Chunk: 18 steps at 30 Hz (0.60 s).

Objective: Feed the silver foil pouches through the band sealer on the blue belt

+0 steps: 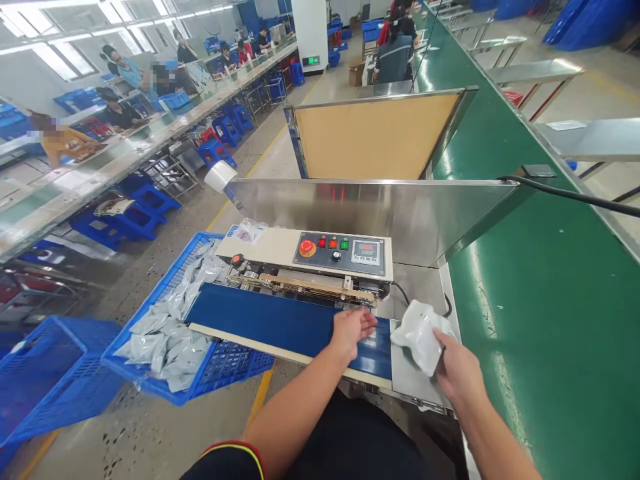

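Observation:
My right hand grips a white plastic bag by its right side, over the metal plate at the end of the belt. The bag looks puffed and crumpled. My left hand is above the right part of the blue conveyor belt, its fingers loosely stretched to the right, with nothing seen in them. Just behind that hand runs the sealing strip of a cream band sealing machine. Its control panel has a red stop button, coloured buttons and a lit display.
Filled grey bags lie in a blue crate at the belt's left end. Another blue crate stands further left. A steel guard rises behind the machine. A long green conveyor runs along the right. People sit at distant benches.

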Each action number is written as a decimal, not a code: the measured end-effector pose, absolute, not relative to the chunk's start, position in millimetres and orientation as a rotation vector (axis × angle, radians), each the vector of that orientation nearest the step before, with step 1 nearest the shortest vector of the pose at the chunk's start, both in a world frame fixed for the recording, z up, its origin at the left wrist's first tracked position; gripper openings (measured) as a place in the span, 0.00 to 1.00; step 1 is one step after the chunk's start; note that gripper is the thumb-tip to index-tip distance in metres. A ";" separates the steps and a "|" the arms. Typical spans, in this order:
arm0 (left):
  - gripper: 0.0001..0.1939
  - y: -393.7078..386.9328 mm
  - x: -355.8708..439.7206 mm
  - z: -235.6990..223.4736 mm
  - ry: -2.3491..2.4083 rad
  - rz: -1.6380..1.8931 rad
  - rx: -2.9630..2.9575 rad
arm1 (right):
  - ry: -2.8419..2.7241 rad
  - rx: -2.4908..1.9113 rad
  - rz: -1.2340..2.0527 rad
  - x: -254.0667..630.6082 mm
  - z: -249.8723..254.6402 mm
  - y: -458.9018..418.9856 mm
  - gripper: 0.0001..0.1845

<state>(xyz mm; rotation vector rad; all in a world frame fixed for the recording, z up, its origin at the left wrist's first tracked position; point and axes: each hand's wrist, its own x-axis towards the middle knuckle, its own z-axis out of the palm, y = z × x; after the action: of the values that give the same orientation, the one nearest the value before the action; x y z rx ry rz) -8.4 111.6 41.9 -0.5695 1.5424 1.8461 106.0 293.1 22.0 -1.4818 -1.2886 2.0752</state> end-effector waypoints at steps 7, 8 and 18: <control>0.21 78.2 27.9 32.8 1.777 1.737 0.073 | -1.571 -1.204 2.226 116.7 46.3 309.0 0.27; 0.22 80.3 36.2 32.4 1.850 1.799 0.170 | -1.669 -1.149 2.237 120.5 51.4 301.4 0.28; 0.27 115.2 32.8 37.2 1.974 1.821 0.169 | -1.844 -1.243 2.016 129.1 40.3 261.4 0.28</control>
<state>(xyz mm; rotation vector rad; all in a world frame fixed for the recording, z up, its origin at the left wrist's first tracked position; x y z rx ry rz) 32.8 115.2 37.2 0.1688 1.9741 1.8211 129.1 261.4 40.3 -1.2426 -1.8437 2.0156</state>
